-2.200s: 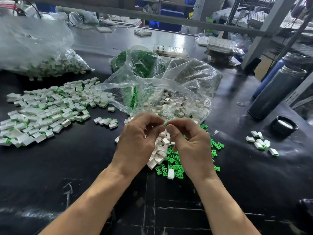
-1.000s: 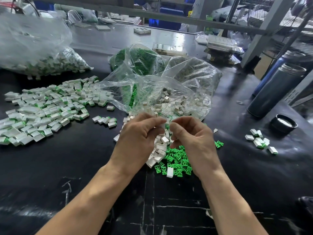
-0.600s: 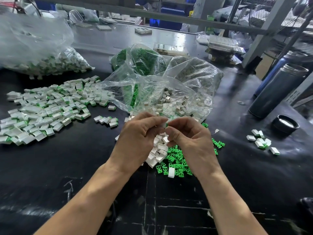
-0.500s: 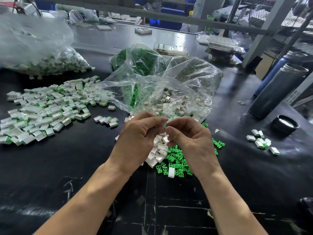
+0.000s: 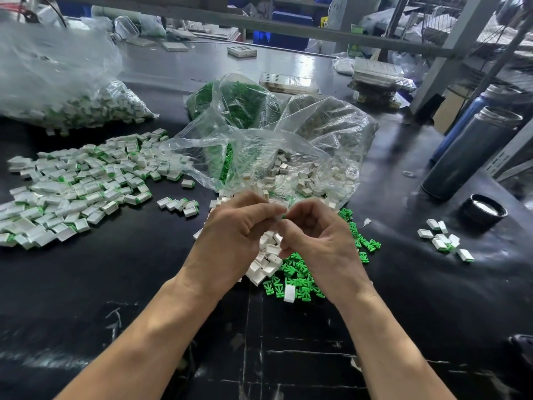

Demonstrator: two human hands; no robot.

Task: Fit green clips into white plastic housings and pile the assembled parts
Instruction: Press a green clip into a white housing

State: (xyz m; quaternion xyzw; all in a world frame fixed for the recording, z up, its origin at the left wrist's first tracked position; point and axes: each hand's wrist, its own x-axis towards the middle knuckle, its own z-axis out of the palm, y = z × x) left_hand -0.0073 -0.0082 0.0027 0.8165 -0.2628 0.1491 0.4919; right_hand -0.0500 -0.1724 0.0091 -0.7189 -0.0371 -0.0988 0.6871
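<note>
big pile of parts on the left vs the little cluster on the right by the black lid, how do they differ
The big pile holds a great many pieces, heaped and overlapping; the little cluster holds only a handful, mostly lying flat and apart. The pile lies beside a plastic bag; the cluster lies near the black lid. Both are white housings showing green.

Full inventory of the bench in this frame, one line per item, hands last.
assembled pile: many, white with green, table left
small assembled group: several, white with green, table right
loose housings: heap, white, under the hands
loose clips: heap, green, beside the housings
clear bags: clips, housings, back centre; finished parts, back left
flasks: two, dark and blue, right
lid: one, black, by the flasks
table: black
left hand: pinches a white housing
right hand: pinches a green clip at it
</note>
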